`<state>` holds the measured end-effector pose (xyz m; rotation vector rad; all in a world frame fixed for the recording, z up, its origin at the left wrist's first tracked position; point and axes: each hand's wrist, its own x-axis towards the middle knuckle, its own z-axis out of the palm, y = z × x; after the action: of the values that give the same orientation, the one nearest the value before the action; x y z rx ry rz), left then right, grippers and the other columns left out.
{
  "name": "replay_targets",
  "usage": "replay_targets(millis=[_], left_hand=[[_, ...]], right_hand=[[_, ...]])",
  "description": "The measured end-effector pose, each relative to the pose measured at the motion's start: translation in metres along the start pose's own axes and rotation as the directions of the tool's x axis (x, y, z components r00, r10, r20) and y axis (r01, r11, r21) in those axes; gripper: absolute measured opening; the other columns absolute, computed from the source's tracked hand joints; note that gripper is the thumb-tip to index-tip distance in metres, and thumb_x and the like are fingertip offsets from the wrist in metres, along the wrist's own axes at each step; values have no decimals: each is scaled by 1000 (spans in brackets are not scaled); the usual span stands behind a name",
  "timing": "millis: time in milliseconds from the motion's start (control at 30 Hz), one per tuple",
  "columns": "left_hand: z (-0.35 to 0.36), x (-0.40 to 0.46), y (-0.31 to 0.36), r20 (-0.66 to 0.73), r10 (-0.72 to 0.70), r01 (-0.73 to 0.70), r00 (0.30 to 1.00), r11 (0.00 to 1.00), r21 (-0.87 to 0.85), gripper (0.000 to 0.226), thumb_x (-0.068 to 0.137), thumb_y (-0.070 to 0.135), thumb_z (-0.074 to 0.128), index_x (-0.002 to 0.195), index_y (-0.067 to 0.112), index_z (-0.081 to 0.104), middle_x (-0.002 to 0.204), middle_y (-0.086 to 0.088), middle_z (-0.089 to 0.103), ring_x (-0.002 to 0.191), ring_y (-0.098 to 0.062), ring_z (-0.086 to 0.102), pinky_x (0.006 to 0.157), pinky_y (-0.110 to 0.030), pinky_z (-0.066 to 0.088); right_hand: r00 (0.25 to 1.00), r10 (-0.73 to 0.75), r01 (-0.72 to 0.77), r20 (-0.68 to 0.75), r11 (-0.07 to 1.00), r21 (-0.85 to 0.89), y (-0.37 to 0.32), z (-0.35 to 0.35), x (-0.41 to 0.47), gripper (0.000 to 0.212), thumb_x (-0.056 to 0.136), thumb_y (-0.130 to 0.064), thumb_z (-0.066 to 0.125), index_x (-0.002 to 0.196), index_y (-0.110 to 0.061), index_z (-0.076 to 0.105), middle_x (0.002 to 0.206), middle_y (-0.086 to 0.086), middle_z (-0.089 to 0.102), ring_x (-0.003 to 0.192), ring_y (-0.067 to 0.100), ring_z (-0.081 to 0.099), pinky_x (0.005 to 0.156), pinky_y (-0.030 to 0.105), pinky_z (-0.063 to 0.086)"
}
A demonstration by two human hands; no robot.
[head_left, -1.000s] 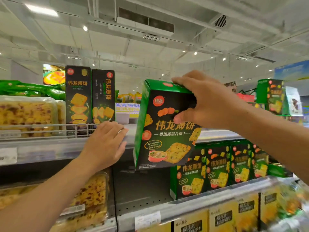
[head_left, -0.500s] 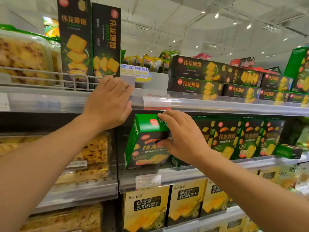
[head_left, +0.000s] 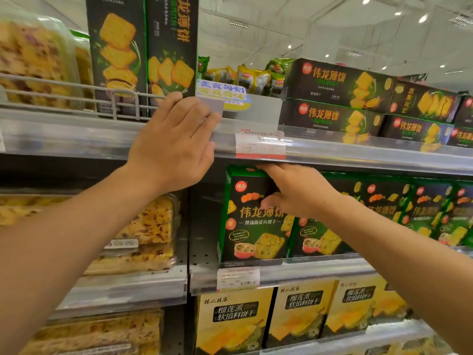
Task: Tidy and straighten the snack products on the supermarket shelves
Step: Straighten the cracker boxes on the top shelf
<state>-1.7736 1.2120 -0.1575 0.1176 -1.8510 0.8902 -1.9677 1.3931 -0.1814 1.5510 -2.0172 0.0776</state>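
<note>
1. The green biscuit box (head_left: 252, 216) stands upright at the left end of its row on the middle shelf (head_left: 281, 274), its front face square to the aisle and its base at the shelf's front lip.
2. The right hand (head_left: 294, 190) grasps the box's upper right corner: fingers curl over the top edge, thumb presses the front face.
3. Above those fingers the box top sits just under the upper shelf rail (head_left: 358, 152), with almost no room to lift.
4. Left of the fingers, past the box's side, the shelf lies open back to the perforated panel (head_left: 202, 226).
5. Right of the fingers, matching green boxes (head_left: 422, 208) run on, the nearest set partly behind the held box.
6. The right forearm reaches in from the lower right.
7. The left hand (head_left: 171, 147) rests flat on the upper shelf rail, fingers straight and relaxed, tips beside a tall dark box (head_left: 171, 47).
</note>
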Motion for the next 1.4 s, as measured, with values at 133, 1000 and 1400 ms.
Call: replay_targets(millis=[133, 1000, 1400], left_hand=[[2, 1, 0, -8, 3, -3, 1000, 1000, 13, 46, 95, 26, 43, 127, -6, 55, 115, -25, 57, 113, -44, 52, 108, -53, 31], [-17, -14, -26, 32, 78, -71, 996, 980, -188, 50, 88, 19, 56, 133, 0, 54, 136, -22, 51, 135, -41, 41, 113, -57, 31], [-10, -39, -55, -12, 240, -240, 971, 971, -3, 43, 94, 28, 50, 131, 10, 60, 134, -14, 60, 125, -33, 54, 113, -48, 32]], right_hand=[[1000, 16, -16, 5, 1000, -9, 11, 5, 5, 90, 77, -49, 75, 148, -33, 22, 137, 2, 56, 113, 31, 60, 83, 40, 53], [991, -132, 126, -8, 926, 357, -43, -81, -19, 46, 86, -58, 52, 129, -44, 53, 125, -30, 58, 113, -12, 51, 94, 11, 44], [966, 248, -170, 76, 383, 908, -77, -139, 131, 76, 74, -49, 78, 136, -30, 38, 120, -4, 53, 104, 13, 56, 92, 38, 52]])
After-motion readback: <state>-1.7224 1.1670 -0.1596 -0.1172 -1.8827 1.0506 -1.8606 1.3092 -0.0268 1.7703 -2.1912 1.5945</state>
